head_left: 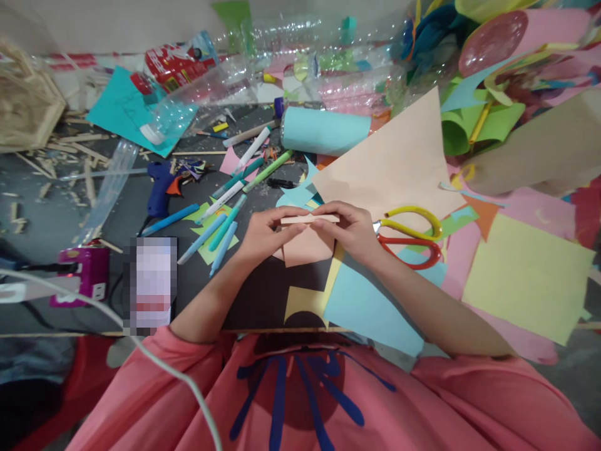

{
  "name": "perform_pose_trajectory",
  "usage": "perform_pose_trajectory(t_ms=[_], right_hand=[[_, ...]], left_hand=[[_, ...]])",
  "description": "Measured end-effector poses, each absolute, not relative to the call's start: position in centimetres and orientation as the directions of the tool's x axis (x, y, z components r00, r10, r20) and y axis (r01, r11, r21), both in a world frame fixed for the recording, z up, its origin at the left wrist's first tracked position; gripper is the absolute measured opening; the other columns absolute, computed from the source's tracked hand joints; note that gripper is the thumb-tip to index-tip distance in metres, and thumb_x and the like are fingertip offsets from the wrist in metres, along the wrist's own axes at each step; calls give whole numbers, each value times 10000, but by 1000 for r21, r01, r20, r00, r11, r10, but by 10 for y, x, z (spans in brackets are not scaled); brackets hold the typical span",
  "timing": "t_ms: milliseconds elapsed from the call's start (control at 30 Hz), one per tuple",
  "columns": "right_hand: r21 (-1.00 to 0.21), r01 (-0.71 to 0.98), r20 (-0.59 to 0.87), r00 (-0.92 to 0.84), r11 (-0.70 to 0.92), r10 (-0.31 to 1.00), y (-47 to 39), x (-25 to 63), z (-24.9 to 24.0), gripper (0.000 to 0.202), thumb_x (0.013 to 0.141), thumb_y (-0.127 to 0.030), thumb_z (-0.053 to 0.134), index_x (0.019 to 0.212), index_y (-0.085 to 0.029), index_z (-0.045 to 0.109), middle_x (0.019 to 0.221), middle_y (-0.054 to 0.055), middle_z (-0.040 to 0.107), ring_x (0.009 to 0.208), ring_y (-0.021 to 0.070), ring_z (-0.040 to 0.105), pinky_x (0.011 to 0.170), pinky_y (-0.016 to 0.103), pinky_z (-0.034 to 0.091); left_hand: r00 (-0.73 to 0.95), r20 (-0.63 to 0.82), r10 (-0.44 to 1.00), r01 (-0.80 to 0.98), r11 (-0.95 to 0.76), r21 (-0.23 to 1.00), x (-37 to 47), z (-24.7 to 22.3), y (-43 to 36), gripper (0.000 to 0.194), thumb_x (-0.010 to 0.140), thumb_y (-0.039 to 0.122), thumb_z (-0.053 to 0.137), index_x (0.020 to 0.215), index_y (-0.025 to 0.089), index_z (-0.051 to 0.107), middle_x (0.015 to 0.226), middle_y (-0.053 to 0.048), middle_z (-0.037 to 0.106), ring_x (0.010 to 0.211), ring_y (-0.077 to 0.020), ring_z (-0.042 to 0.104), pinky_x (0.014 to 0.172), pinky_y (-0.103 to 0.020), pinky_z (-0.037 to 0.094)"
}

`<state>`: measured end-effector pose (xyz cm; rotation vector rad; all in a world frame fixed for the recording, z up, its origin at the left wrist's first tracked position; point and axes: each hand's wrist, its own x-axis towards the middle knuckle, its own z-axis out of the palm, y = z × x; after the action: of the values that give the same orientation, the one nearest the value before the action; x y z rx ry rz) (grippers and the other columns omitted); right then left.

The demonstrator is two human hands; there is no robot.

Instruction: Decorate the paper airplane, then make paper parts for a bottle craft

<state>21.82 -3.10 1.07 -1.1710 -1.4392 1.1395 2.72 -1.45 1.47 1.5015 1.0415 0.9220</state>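
Both hands meet at the middle of the table around a narrow, pale peach folded paper strip (310, 219). My left hand (267, 235) pinches its left end between thumb and fingers. At the other end, my right hand (353, 228) grips it the same way. Below the strip lies a peach paper piece (307, 246); whether it joins the strip I cannot tell. Scissors (434, 230) with one yellow and one red handle lie just right of my right hand, their blades mostly hidden by it. Light blue paper (370, 300) and a yellow paper scrap (303, 304) lie under my right forearm.
Several markers (225, 219) lie left of my hands, near a blue glue gun (159, 188) and a phone (153, 282). A light blue paper-wrapped cylinder (326, 130), a large peach sheet (399, 156) and clear plastic bottles (201, 94) lie beyond. A white cable (154, 363) crosses the lower left.
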Motion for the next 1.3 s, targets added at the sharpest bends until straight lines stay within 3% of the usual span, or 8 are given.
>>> perform_pose_trajectory(t_ms=[400,667,800,1000,1300], right_hand=[[-977,173,110,-104,127,989,-32,219,12,246,792,-472,734,778,-229,768,797,32,773,717,163,690,644,290,557],[-983,132,122,-69,130,990,-33,217,12,137,772,-365,754,743,-237,789,742,18,779,637,141,675,563,253,512],[-982,144,115,-65,123,991,-33,217,13,107,769,-338,748,755,-245,800,744,15,782,617,134,660,543,243,495],[-984,158,79,-26,82,997,-30,219,15,86,745,-299,740,757,-246,807,692,7,763,568,118,601,531,243,477],[-991,132,14,3,13,1000,-25,225,17,89,721,-302,746,751,-249,812,648,-6,740,551,116,593,541,254,489]], left_hand=[[298,-52,953,129,14,992,30,22,-17,231,746,394,781,832,180,790,600,-18,678,580,-128,633,494,-192,465],[326,-54,944,65,34,997,31,27,-16,130,755,321,756,757,196,792,450,28,539,551,-113,592,505,-182,444],[306,-103,947,116,70,991,30,28,-14,211,734,393,769,743,183,789,453,10,565,541,-126,585,473,-193,419],[257,-122,959,126,92,988,27,26,-11,219,731,357,741,818,167,808,671,-34,721,559,-101,576,460,-186,380],[248,-168,954,83,152,985,25,26,-8,228,710,360,765,821,167,810,564,5,627,502,-82,505,462,-194,353]])
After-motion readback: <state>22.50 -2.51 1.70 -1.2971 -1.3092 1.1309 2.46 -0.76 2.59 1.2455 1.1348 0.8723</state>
